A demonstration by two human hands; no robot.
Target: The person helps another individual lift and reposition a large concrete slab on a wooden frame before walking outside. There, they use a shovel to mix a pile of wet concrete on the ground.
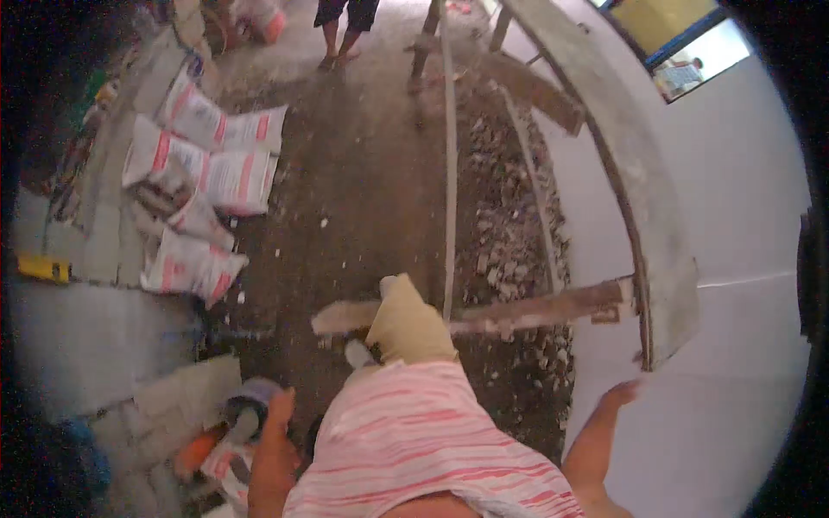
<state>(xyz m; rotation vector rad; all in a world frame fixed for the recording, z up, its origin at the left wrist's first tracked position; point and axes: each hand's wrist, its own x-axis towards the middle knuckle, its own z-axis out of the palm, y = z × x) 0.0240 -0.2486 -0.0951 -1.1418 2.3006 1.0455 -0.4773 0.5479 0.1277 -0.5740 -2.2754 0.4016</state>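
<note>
I look straight down from a height at my own pink striped shirt (414,440). My left hand (280,406) hangs by my side above a bucket (250,406) on the floor below, and its fingers are too blurred to read. My right hand (623,394) reaches out to the white wall (734,259), just below the end of a wooden plank (535,309). Nothing shows in it. My foot in a tan covering (406,326) rests on that plank.
Several cement bags (207,164) lie on the floor at left, with a yellow level (39,268) further left. Rubble (509,224) runs along the wall's foot. A slanted board (639,198) and thin poles (449,173) cross the space. Another person's legs (344,30) stand at the top.
</note>
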